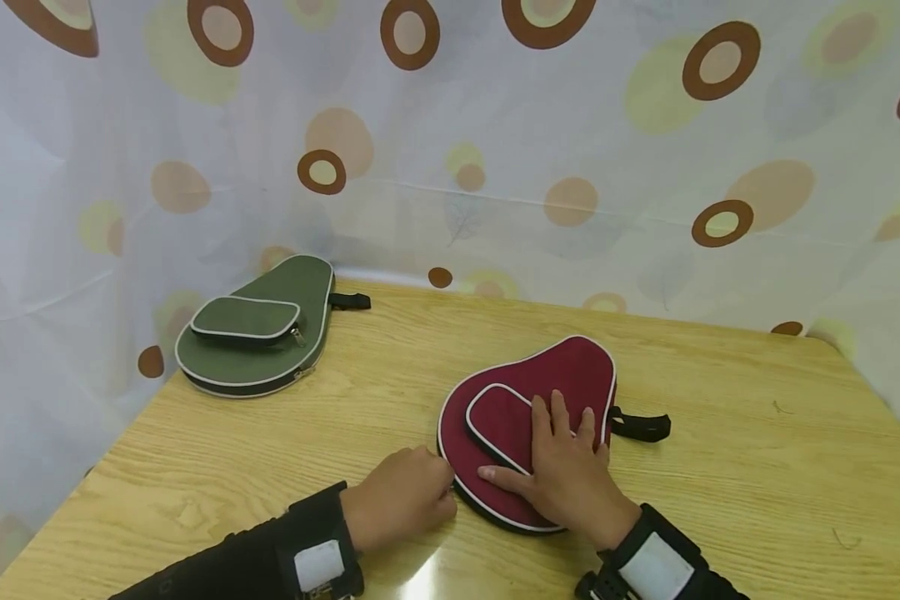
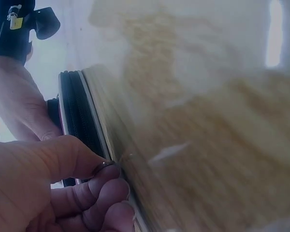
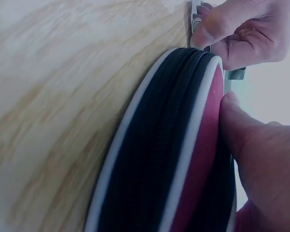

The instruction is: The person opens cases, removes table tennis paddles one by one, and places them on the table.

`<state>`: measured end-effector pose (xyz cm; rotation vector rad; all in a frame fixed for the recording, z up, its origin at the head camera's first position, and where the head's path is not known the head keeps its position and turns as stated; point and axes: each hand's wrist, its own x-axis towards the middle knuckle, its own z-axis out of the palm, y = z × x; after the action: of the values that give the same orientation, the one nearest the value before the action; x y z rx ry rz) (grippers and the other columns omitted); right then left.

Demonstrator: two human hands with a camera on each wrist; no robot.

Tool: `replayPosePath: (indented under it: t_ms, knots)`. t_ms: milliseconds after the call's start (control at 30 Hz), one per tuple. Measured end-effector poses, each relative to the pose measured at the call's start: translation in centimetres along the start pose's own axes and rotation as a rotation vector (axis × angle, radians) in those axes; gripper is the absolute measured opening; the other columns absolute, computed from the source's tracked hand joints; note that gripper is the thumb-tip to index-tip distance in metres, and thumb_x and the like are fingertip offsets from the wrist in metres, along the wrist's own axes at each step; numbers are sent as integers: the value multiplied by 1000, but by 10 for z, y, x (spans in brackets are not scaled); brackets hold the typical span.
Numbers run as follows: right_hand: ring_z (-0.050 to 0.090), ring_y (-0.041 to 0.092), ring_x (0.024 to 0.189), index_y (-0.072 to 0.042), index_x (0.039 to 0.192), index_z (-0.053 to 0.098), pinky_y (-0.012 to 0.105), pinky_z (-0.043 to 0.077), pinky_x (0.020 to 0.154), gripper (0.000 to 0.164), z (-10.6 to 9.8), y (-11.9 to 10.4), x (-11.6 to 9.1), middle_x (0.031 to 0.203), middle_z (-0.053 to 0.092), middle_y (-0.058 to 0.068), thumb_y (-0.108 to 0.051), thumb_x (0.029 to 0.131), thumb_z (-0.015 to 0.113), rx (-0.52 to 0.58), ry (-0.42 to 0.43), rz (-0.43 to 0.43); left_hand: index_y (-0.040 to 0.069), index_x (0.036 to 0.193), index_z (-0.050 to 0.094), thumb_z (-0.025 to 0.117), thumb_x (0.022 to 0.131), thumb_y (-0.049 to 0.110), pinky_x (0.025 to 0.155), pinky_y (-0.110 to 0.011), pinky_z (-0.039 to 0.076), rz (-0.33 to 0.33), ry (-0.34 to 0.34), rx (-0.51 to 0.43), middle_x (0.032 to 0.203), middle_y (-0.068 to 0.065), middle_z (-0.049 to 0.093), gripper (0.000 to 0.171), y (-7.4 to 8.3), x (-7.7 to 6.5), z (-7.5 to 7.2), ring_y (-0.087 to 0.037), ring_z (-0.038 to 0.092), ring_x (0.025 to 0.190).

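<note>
A dark red, paddle-shaped zip case (image 1: 581,367) with white piping and a small front pocket (image 1: 498,421) lies flat on the table. My right hand (image 1: 573,479) rests on its top with fingers spread, partly covering the pocket. At the case's near left edge, my left hand (image 1: 405,500) has its fingers curled. In the left wrist view its thumb and forefinger pinch a small metal zipper pull (image 2: 105,165), mostly hidden by the fingertips. The black zipper band (image 3: 171,101) runs along the case's side in the right wrist view, and its teeth look closed there.
A green case (image 1: 307,279) of the same shape, also with a pocket, lies at the table's far left edge. The red case's black strap (image 1: 642,427) sticks out to the right over the wooden table (image 1: 757,467). A patterned curtain (image 1: 495,125) hangs behind.
</note>
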<state>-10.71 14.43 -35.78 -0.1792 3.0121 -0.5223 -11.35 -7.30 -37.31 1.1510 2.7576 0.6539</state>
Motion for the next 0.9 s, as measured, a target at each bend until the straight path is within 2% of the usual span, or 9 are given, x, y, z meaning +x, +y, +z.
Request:
replayPosePath:
  t_ms: [200,500,733,900]
  knots:
    - [14,72,135,4,151,33,84,22,98,113,0,0,1,159,21,36,-71,77,73,-4,9,11,17,59,46,65,80,3,43,-18,22,18,0,-8,54,14,32,31,-1,0,-2,1,27,48]
    - [17,72,135,1,149,37,83,23,98,106,1,5,1,158,23,35,-69,78,73,-14,28,-15,18,61,48,65,81,2,45,-18,25,38,-13,-72,55,15,36,30,-7,0,-6,1,32,50]
    - [20,72,134,0,149,37,83,24,98,105,2,8,0,157,24,35,-70,78,72,-31,33,-41,17,60,49,66,81,5,46,-18,25,55,-13,-31,56,15,36,30,-12,2,-10,1,33,52]
    - [19,70,136,-2,151,37,82,24,99,103,-1,14,-1,158,24,33,-68,80,72,-23,19,-78,17,59,47,67,83,5,47,-18,24,30,-2,-13,57,14,35,34,-20,4,-15,0,32,52]
